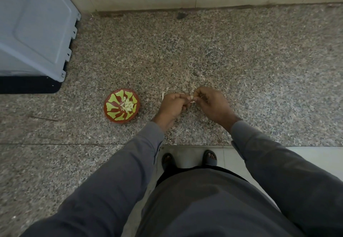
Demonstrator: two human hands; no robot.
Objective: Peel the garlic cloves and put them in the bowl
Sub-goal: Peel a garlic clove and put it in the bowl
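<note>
Over the speckled granite desk (241, 60), the left hand (173, 105) and the right hand (211, 105) meet with their fingers curled inward toward each other. Between the two thumbs a small pale garlic clove (192, 98) shows, pinched from both sides: the grip of the right hand closes on it from the right, the grip of the left hand from the left. Only a sliver of the clove is visible, so it appears partly skinned, though the view is too small to be sure. A thin pale strip of garlic skin (163, 95) sticks up just behind the left hand's knuckles.

The bowl (111, 105), red-brown with yellow-green leaf shapes, sits on the desk to the left of the left hand, near but apart from it. Inside it lies a small heap of peeled cloves (127, 105), whitish, gathered toward the middle and right of the bowl's floor.

Both forearms wear grey sleeves (278, 162). A pale blue-grey appliance (33, 28) with a dark base stands at the far left, well apart from the bowl. Below the desk's edge, two feet in sandals (209, 157) stand on a light tiled floor.
</note>
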